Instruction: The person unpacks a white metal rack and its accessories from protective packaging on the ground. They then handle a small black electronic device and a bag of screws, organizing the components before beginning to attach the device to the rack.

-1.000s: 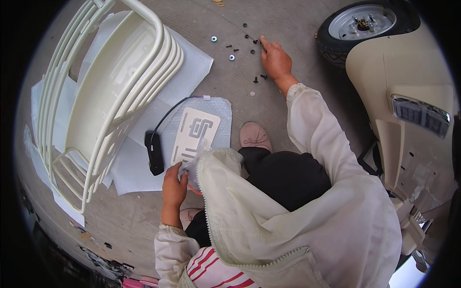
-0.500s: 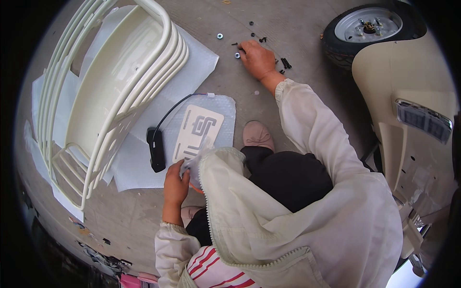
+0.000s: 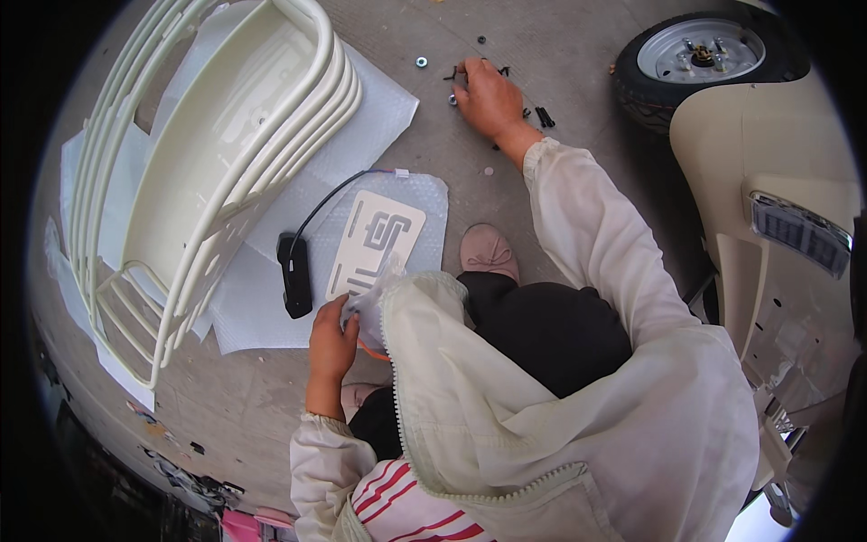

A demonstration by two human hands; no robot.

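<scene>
Over small hardware on the floor, my right hand [image 3: 490, 101] has its thumb and index finger apart. A dark screw [image 3: 451, 75] shows beside the fingertips; no grip on it is visible. Close by the thumb is a silver nut [image 3: 452, 99]. Several black bolts [image 3: 545, 117] lie right of the hand, and the palm hides whatever is under it. My left hand [image 3: 332, 341], low at my jacket, pinches a clear plastic bag [image 3: 375, 303]. Something orange [image 3: 370, 350] shows beneath the bag, mostly covered.
A cream plate with cutouts [image 3: 384, 230] and a black cabled module [image 3: 294, 275] lie on bubble wrap [image 3: 253, 321]. A cream tubular rack [image 3: 203, 163] stands at left. On the right are a wheel [image 3: 700, 56] and a beige vehicle body [image 3: 768, 144]. Another nut [image 3: 421, 62] lies ahead.
My right hand's thumb and index finger have spread apart, and the hand has turned slightly near the dark screw. My left hand stays on the bag. The whole view has shifted a little.
</scene>
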